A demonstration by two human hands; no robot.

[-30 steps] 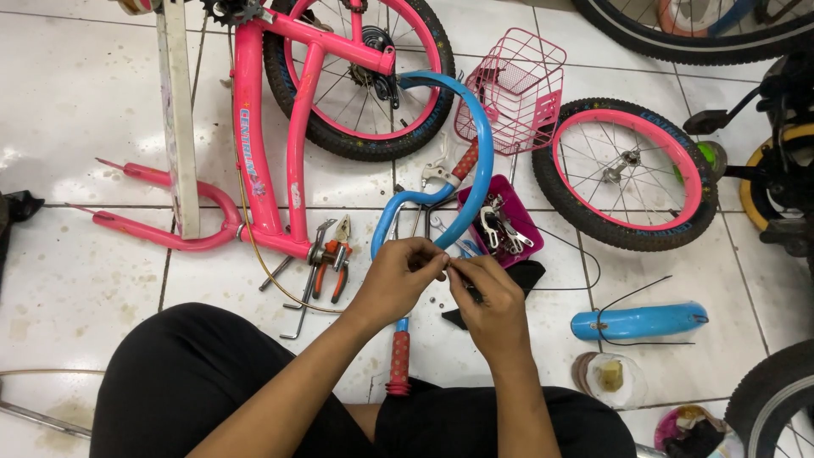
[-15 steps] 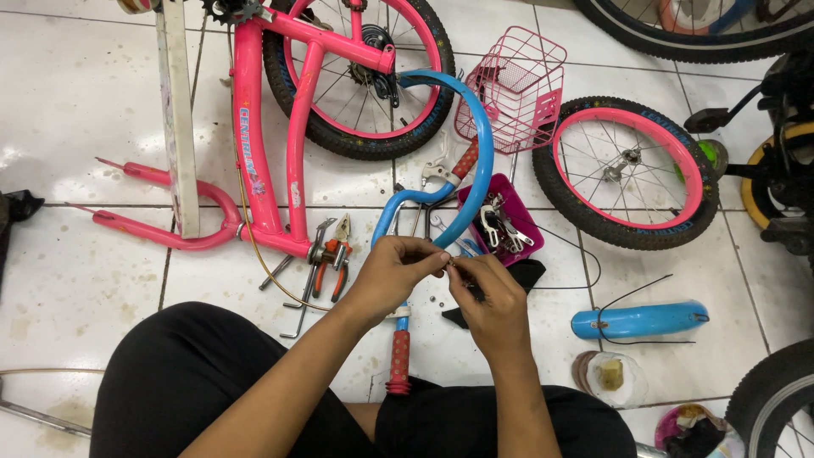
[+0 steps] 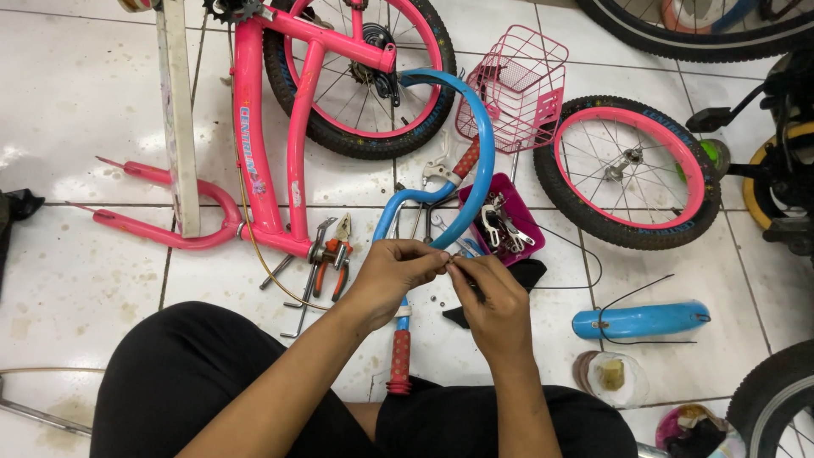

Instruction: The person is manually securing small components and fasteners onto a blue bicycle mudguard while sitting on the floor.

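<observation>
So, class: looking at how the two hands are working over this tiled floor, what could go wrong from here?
1. The left hand and right hand pinch something tiny between fingertips; if it slips, it may roll away like the small loose bits already on the tiles.
2. The pliers and other tools lie close by the knee, easy to knock.
3. The blue handlebar lies right under the hands and could shift if bumped.

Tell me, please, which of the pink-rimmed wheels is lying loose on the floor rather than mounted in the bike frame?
The pink-rimmed wheel right of the pink wire basket; the other wheel sits in the pink frame.
</observation>
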